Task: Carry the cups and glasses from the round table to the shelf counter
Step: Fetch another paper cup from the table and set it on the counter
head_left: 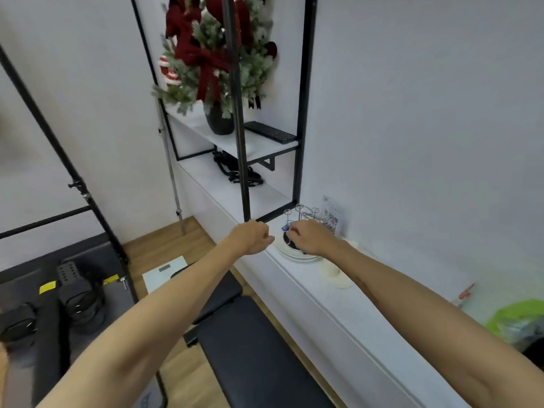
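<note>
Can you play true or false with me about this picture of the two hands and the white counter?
1. A keyboard lies on the upper shelf. True.
2. The plant pot is bright yellow. False: it is dark.
3. Both hands, left hand and right hand, reach toward the white plates on the counter. True.
4. The wire cup rack stands on the floor. False: it stands on the counter, behind the plates.
5. A green bag sits at the right edge. True.

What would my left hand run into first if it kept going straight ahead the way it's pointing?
Probably the black shelf frame post just beyond the left hand, or the wire cup rack slightly to its right; depth is unclear.
</note>
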